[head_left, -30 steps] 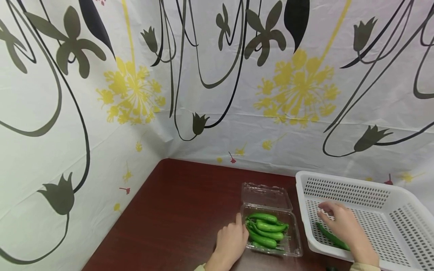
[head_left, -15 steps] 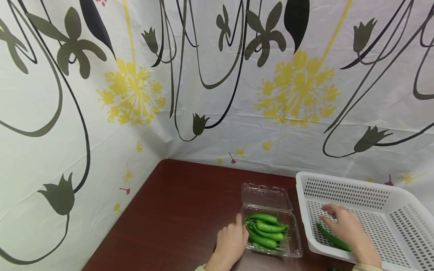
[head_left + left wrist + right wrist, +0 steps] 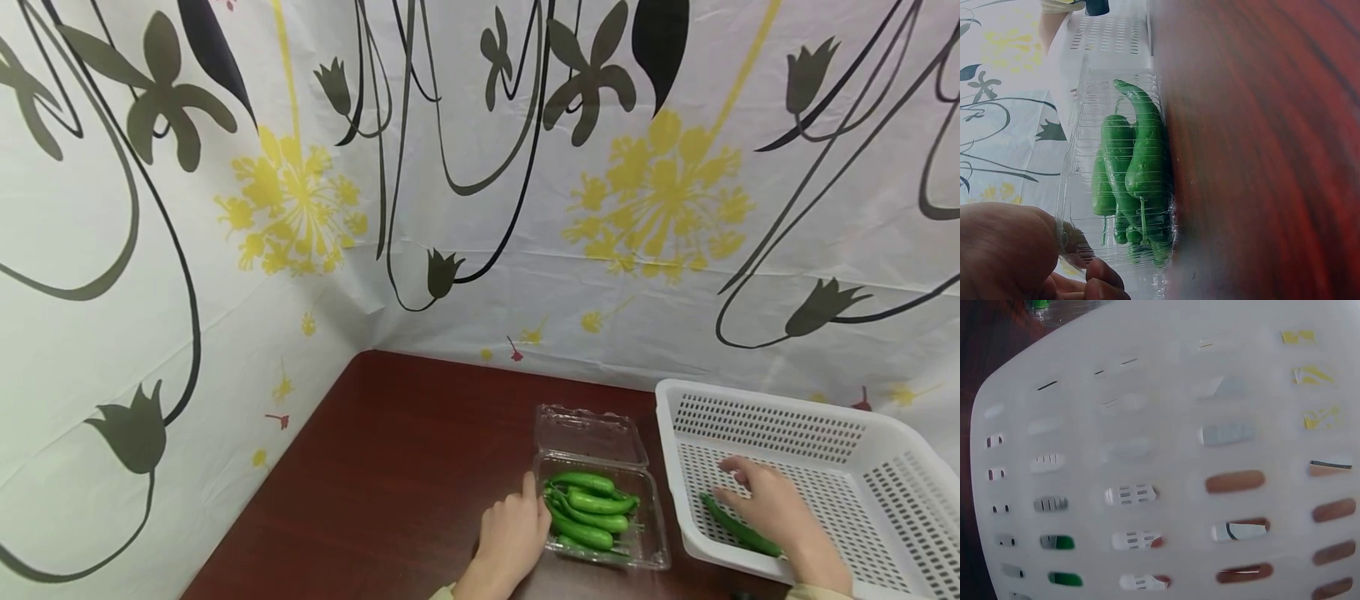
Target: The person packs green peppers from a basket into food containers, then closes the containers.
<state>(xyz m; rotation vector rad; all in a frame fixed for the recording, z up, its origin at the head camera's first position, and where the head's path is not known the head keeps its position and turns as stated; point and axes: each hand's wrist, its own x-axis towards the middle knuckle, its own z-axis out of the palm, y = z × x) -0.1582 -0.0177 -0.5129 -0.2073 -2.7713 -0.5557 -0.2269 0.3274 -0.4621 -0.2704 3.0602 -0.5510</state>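
In the head view a clear plastic clamshell box [image 3: 651,546] lies with its lid [image 3: 588,435] folded back, several green peppers [image 3: 592,504] heaped inside. My left hand [image 3: 510,529] holds its left edge; the left wrist view shows fingers [image 3: 1102,272] around the clear wall. To the right, inside the white basket [image 3: 678,500], one green pepper [image 3: 731,523] lies along the near left side. My right hand [image 3: 776,504] hovers over it, fingers bent and apart with nothing between them. Through the basket's slots, the right wrist view gives bits of skin and green.
The dark red table [image 3: 420,450] carries box and basket side by side. White patterned sheeting [image 3: 465,167] stands along its back and left. The basket's raised perforated wall [image 3: 1166,425] fills most of the right wrist view.
My right hand has drifted slightly to the right and down within the basket. The left hand, the box and its peppers stay where they were.
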